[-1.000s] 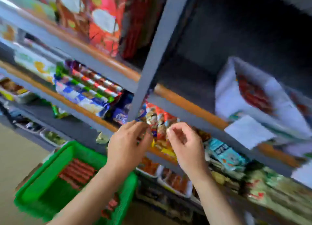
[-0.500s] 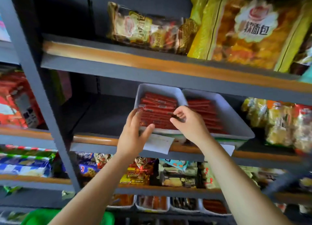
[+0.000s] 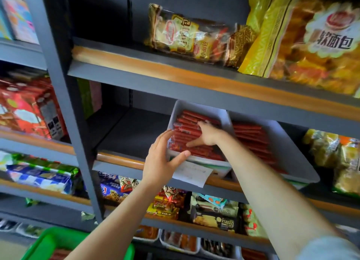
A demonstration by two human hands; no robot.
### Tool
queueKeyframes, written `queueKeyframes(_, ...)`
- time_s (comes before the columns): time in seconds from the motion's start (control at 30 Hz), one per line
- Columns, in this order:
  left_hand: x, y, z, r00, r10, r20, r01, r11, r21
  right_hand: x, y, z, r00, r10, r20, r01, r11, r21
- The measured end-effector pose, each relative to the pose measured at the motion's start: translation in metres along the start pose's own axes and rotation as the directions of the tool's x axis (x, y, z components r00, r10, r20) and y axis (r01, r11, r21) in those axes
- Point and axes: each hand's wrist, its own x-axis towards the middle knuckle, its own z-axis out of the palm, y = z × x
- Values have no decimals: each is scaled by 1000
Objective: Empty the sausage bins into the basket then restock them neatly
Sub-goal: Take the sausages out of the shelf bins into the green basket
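Head view shows me a grey metal shelf unit [image 3: 58, 107] with wooden front strips. At 12 o'clock of my hands, on the upper board, lie clear crinkly bread packets [image 3: 194, 39] and, at 2 o'clock, a big glossy yellow bag [image 3: 315, 45]. At 9 o'clock stands a red printed carton [image 3: 29, 111], behind the upright post. At 3 o'clock I see yellow wrapped snacks [image 3: 331, 152]. Below, at 6 o'clock, there are biscuit packs [image 3: 214, 215] and small white trays [image 3: 179, 242] with reddish goods. The green basket [image 3: 48, 242], hard plastic, sits at 7 o'clock in the bottom corner.

On the middle board stand two grey plastic bins side by side, rectangular with rounded rims. The left bin [image 3: 206, 107] is full of thin red sausages [image 3: 187, 136] in shiny wrappers, lying in rows. The right bin [image 3: 298, 158] holds the same red sticks and is partly hidden by my right forearm. A white paper tag [image 3: 192, 174] hangs on the shelf edge under the left bin.

My left hand [image 3: 161, 162] has straight, spread fingers that press the near left corner of the left bin, the thumb lying on its front rim. My right hand [image 3: 206, 136] reaches into that bin and lies on the sausages, the thumb stretched out to the left; the other fingers bend down among the sticks, and I cannot tell if they grip any.
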Motion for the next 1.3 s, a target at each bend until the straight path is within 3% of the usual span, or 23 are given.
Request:
queueKeyframes(0.5, 1, -4, 3, 1000, 0, 13, -1, 999, 46, 9, 6, 7, 999, -22, 49, 23, 999, -23)
queueKeyframes(0.77, 0, 0, -1, 998, -25, 53, 21, 997, 75, 10, -1, -3, 995, -9, 98, 27, 983, -182)
queueKeyframes(0.97, 1, 0, -2, 998, -16, 62, 10, 995, 95, 14, -7, -1, 999, -36, 27, 41, 967, -252)
queueKeyframes(1.1, 0, 0, -2, 997, -19, 74, 12, 995, 96, 6, -4, 1, 998, -33, 62, 43, 984, -175)
queueKeyframes(1.2, 0, 1, -3, 996, -32, 79, 25, 995, 93, -1, 4, 11, 997, -78, -7, 77, 996, -51)
queueKeyframes(1.3, 0, 4, -5, 995, -38, 89, 30, 995, 98, -5, 2, 15, 991, -116, -67, 110, 990, -89)
